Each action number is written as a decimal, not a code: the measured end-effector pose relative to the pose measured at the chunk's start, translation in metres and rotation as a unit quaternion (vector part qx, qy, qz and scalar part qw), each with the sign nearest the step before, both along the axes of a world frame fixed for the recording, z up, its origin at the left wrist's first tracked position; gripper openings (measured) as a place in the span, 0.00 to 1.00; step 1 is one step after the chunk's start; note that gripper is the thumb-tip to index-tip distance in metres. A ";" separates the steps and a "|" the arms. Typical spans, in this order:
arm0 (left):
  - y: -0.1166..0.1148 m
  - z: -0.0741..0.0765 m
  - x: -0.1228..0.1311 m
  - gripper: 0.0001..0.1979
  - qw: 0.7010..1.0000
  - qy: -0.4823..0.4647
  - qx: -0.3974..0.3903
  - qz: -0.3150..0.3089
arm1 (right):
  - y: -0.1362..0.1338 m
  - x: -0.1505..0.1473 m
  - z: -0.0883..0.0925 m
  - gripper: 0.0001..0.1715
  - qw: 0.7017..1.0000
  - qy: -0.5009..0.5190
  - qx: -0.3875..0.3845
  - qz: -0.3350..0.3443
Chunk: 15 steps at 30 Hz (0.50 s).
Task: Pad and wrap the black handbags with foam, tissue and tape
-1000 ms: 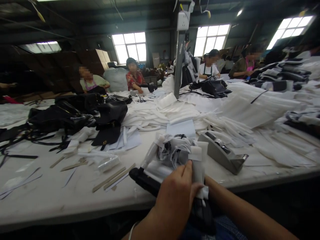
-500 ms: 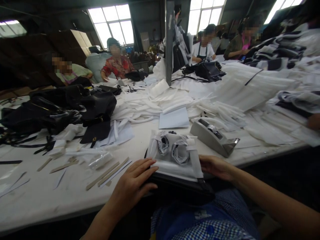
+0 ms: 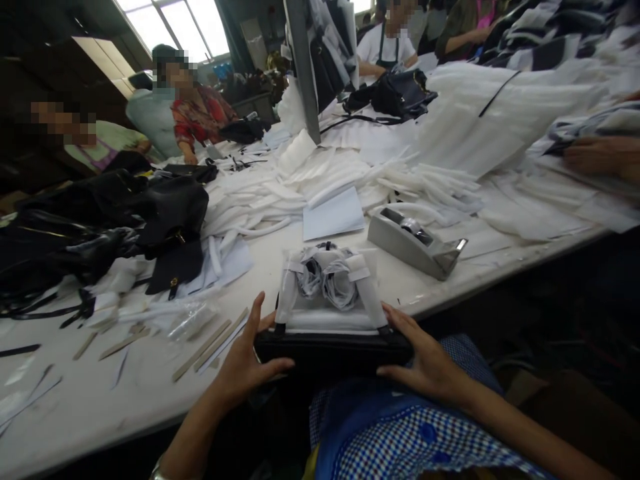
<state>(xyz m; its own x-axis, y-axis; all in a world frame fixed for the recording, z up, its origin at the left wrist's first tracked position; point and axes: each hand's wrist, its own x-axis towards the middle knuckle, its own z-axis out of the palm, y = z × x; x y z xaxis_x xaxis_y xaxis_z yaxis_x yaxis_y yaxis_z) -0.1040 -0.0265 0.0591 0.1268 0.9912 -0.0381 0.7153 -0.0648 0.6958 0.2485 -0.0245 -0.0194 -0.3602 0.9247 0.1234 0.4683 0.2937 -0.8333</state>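
A black bag (image 3: pixel 330 350) with white wrapping over its upper part stands at the table's front edge. Two rolled, paper-wrapped bundles (image 3: pixel 340 283) lie on top of it between strips of white foam. My left hand (image 3: pixel 253 357) grips the bag's left end, thumb on the near side. Around the right end is my right hand (image 3: pixel 423 353), its thumb also on the near face. The fingertips behind the bag are partly hidden. Beyond the bag lie a pale blue sheet (image 3: pixel 333 215) and a grey tape dispenser (image 3: pixel 415 243).
Black bags (image 3: pixel 105 220) are heaped at the left, near flat brown strips (image 3: pixel 210 343). White foam pieces (image 3: pixel 280 193) cover the table's middle. A grey post (image 3: pixel 303 73) rises behind them. Several people work across the table; another person's hand (image 3: pixel 595 157) shows at the right.
The bag has turned to face me more squarely. My left hand has shifted left with its thumb spread, and my right thumb now shows on the near side. The view has shifted.
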 end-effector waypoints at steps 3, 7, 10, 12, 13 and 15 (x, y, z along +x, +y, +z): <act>0.012 0.003 -0.001 0.57 0.999 -0.001 -0.045 0.011 | 0.021 -0.004 0.004 0.53 1.000 -0.015 0.005 0.000; 0.023 -0.004 0.018 0.43 0.994 0.030 -0.013 0.100 | 0.059 0.003 0.026 0.45 0.999 -0.031 -0.005 -0.010; 0.021 -0.017 0.039 0.41 0.986 0.029 0.023 0.164 | 0.078 0.006 0.036 0.43 0.998 -0.042 -0.012 -0.035; 0.020 -0.028 0.048 0.40 0.980 0.003 0.029 0.197 | 0.083 0.004 0.034 0.42 0.997 -0.044 -0.026 -0.059; 0.021 -0.034 0.051 0.39 0.976 -0.009 0.028 0.216 | 0.084 0.001 0.030 0.40 0.996 -0.041 -0.035 -0.077; 0.027 -0.042 0.053 0.35 0.968 -0.026 0.014 0.247 | 0.088 -0.006 0.023 0.33 0.991 -0.034 -0.054 -0.115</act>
<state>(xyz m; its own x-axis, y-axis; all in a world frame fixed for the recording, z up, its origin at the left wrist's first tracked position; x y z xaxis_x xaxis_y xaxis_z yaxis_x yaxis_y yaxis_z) -0.0505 0.0005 0.0174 -0.3627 0.9317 -0.0170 0.6280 0.2579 0.7342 0.2424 0.0632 0.0034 -0.1423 0.9898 0.0018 0.5686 0.0832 -0.8184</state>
